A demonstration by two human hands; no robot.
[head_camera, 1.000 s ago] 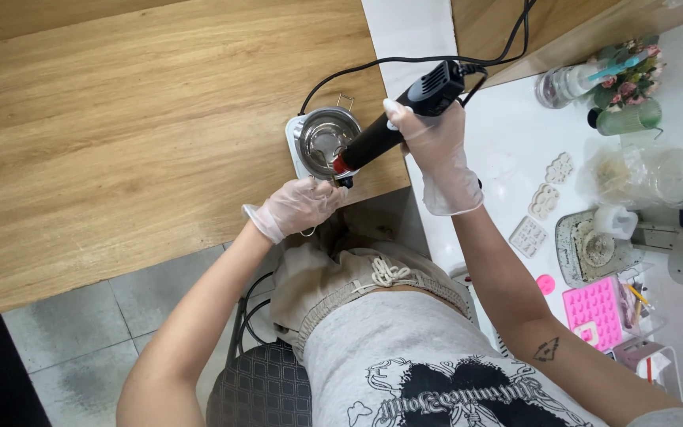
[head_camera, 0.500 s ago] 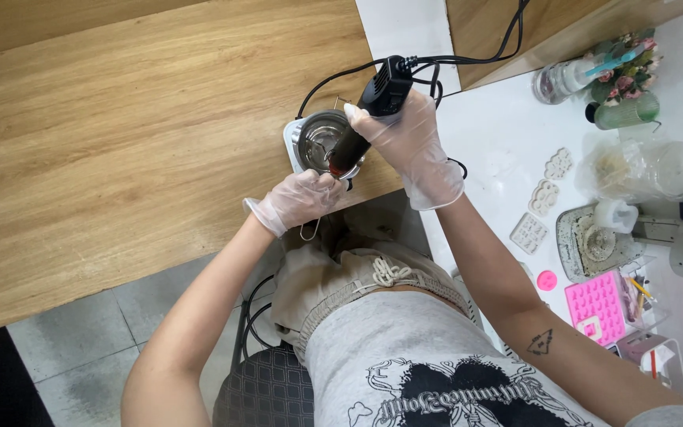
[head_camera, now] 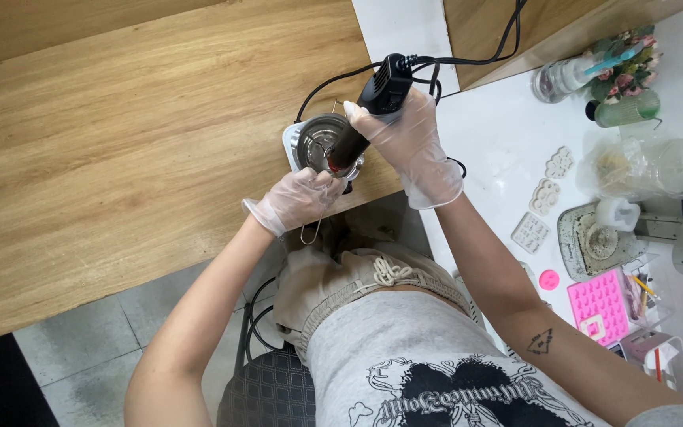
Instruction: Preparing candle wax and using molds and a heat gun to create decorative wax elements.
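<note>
My right hand [head_camera: 411, 150], in a clear glove, grips a black heat gun [head_camera: 367, 115] with a red nozzle tip. The nozzle points down into a small steel pot [head_camera: 318, 141] that sits on a white base [head_camera: 289, 148] at the wooden table's front edge. My left hand [head_camera: 298, 199], also gloved, holds the pot's wire handle [head_camera: 307, 232] at the near rim. The gun's black cord [head_camera: 452, 59] runs off toward the top right.
A white table [head_camera: 507, 134] on the right carries white moulds [head_camera: 547, 194], a pink silicone mould [head_camera: 597, 304], a grey tray [head_camera: 586, 245], a plastic bag, bottles and a small flower pot [head_camera: 622, 75]. A wide wooden table [head_camera: 120, 134] lies to the left. I sit on a dark stool [head_camera: 266, 391].
The heat gun swung from a flat slant to a steeper angle, moving left over the pot. My left hand stayed on the handle.
</note>
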